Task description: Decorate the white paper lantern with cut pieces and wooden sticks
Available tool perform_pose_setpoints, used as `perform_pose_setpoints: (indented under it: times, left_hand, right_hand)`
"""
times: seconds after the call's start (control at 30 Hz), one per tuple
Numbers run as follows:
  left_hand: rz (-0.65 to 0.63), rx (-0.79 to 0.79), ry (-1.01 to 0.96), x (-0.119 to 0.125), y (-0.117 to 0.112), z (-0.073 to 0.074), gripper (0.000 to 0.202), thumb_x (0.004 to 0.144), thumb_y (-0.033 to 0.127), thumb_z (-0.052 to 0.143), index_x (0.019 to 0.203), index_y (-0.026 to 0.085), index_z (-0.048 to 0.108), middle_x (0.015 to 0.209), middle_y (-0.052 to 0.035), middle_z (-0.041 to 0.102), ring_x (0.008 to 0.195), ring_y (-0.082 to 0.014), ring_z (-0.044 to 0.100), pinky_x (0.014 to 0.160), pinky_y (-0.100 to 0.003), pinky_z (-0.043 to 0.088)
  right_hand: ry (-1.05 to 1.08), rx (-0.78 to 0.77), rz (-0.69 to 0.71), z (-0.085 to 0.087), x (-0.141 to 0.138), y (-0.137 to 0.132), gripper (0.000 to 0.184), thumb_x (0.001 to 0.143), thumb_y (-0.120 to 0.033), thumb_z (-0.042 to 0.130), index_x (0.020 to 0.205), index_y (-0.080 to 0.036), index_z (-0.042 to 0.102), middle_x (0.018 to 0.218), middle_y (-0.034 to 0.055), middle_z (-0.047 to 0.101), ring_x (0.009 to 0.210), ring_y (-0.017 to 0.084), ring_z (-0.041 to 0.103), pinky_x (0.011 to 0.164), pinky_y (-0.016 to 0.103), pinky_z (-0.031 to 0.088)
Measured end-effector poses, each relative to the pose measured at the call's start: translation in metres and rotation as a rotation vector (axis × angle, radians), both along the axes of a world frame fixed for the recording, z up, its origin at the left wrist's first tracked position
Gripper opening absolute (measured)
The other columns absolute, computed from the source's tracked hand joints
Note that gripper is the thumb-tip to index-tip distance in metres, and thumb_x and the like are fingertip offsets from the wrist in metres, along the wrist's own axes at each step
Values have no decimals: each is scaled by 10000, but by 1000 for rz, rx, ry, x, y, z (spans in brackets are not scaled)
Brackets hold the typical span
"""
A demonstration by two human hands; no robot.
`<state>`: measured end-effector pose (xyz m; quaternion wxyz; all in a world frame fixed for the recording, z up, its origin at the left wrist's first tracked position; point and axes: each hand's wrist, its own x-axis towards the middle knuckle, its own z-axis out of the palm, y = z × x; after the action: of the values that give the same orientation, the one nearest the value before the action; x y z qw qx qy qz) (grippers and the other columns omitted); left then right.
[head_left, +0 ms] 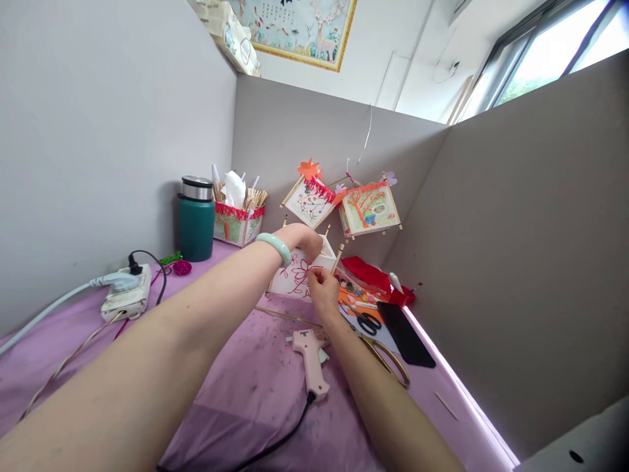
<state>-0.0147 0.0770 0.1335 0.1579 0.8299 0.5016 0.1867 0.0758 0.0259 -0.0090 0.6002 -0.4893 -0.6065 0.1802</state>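
2 bare hands meet in the middle of the frame at a small paper lantern (295,275) with red drawing on its white side and thin wooden sticks at its corners. The left hand (305,240) wears a pale green bangle (275,247) on the wrist and curls over the top of the lantern, holding it. The right hand (323,288) comes up from the lower right and pinches the lantern's side with its fingertips. The lantern stands on a purple cloth (246,393) that covers the table.

Just below the hands lies a pink glue gun (309,354) with a black cord. To the right of it are gold scissors (386,357), a black flat thing (405,334) and some red paper (366,272). Above the hands, 2 more painted lanterns (368,208) hang near the grey wall. At the left middle stand a green flask (196,219) and a box of sticks (238,219). A white power strip (125,295) lies further left on the cloth.
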Motion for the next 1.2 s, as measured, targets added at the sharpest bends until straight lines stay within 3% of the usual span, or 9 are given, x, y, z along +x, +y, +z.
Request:
perform_pose_setpoints:
  times: [0.1, 0.37, 0.57, 0.77, 1.0, 1.2]
  left_hand:
    - [25, -117, 268, 5, 2, -1, 151, 448, 18, 681, 562, 113, 704, 523, -55, 604, 752, -269, 591, 718, -320, 459]
    - [-9, -106, 323, 4, 8, -3, 204, 386, -41, 631, 488, 133, 663, 499, -58, 583, 795, -340, 602, 769, -422, 455]
    - [-39, -73, 388, 4, 7, -3, 112, 428, -11, 628, 458, 97, 624, 555, -84, 614, 849, -332, 593, 832, -407, 426]
    - [-12, -67, 327, 5, 10, -5, 176, 371, -34, 633, 411, 135, 610, 454, -58, 574, 720, -311, 594, 761, -411, 444]
    - [-39, -66, 263, -6, -7, 4, 215, 341, -18, 694, 440, 166, 643, 412, -11, 550, 629, -232, 570, 664, -295, 438]
    - [-59, -63, 382, -6, -10, 0, 278, 334, 162, 829, 583, 181, 705, 465, -14, 552, 708, -275, 596, 723, -330, 444]
  right_hand:
    - [0, -1, -6, 0, 0, 0, 226, 738, -342, 489, 722, -169, 633, 638, 2, 622, 600, 147, 526, 594, 246, 406]
    - [-42, -7, -65, 1, -2, 0, 239, 747, -353, 487, 723, -171, 642, 641, 13, 636, 609, 160, 538, 588, 252, 397]
    - [-115, -27, -146, 4, -2, -6, 247, 755, -372, 496, 685, -188, 645, 612, 18, 633, 599, 176, 544, 602, 272, 376]
    - [-172, -56, -147, 8, 0, -7, 266, 778, -384, 489, 665, -202, 648, 573, 5, 624, 563, 169, 535, 583, 265, 366]
    - [-182, -46, -55, 15, 36, -34, 267, 804, -359, 477, 685, -203, 658, 570, 1, 633, 516, 155, 544, 540, 253, 374]
    - [-96, -25, -85, 3, 62, -40, 300, 777, -419, 501, 710, -185, 676, 546, 13, 629, 502, 167, 547, 532, 268, 400]
